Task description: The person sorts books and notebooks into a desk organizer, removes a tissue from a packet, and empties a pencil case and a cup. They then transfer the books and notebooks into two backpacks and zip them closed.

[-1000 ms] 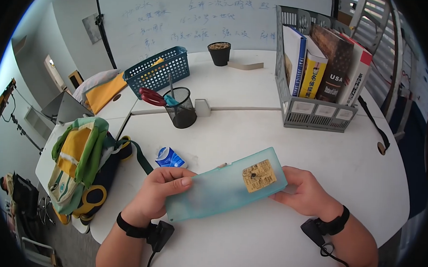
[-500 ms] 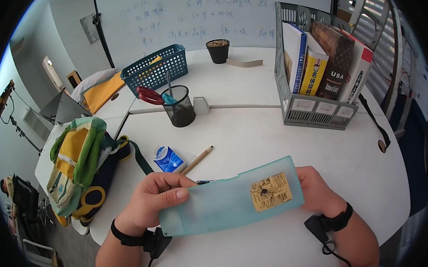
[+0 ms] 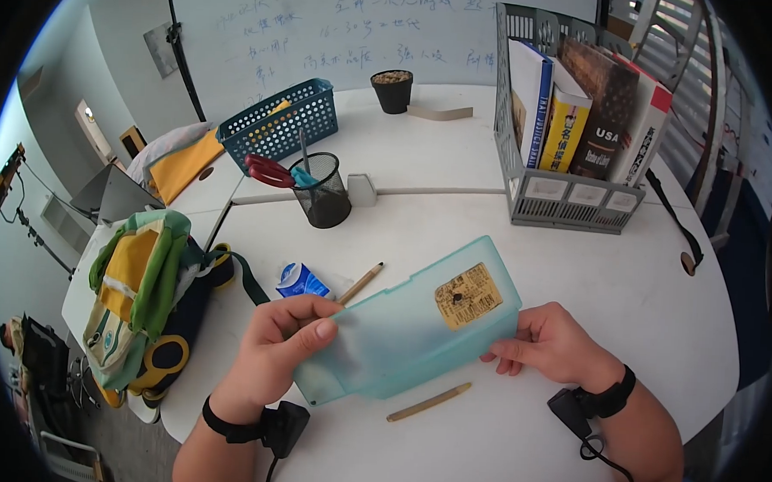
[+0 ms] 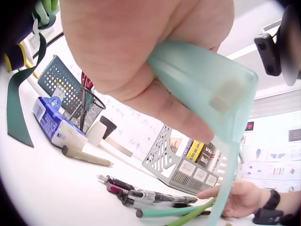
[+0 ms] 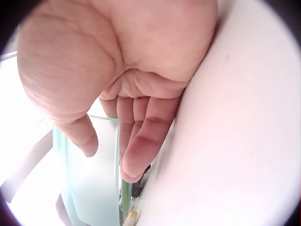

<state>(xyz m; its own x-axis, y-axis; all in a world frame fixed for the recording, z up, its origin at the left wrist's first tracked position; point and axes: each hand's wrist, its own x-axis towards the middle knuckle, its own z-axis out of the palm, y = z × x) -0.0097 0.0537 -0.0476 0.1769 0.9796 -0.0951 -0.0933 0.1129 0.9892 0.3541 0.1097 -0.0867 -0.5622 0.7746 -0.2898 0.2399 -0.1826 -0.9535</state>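
A translucent teal pencil case (image 3: 391,332) with a yellowed label (image 3: 468,296) is tilted above the white table. My left hand (image 3: 269,344) grips its left end, thumb on the near face. At the lower right corner is my right hand (image 3: 562,345), its thumb over the case and its loosely bent fingers beside the edge. Several pens (image 4: 155,195) and a green stick (image 4: 193,213) lie beneath the case in the left wrist view; the head view hides them. A tan pencil (image 3: 431,402) lies on the near side, another thick pencil (image 3: 363,283) beyond the case.
A blue-and-white packet (image 3: 302,280) lies beyond my left hand. Farther back are a mesh pen cup (image 3: 326,200) with red-handled scissors, a blue basket (image 3: 279,133) and a small black pot (image 3: 392,93). A grey book rack (image 3: 572,215) stands right, a green-yellow backpack (image 3: 138,299) left.
The case dipped toward me, then rose and tilted, its right end going up. My right hand has shifted from the right end to the lower corner. Both pencils have come into view.
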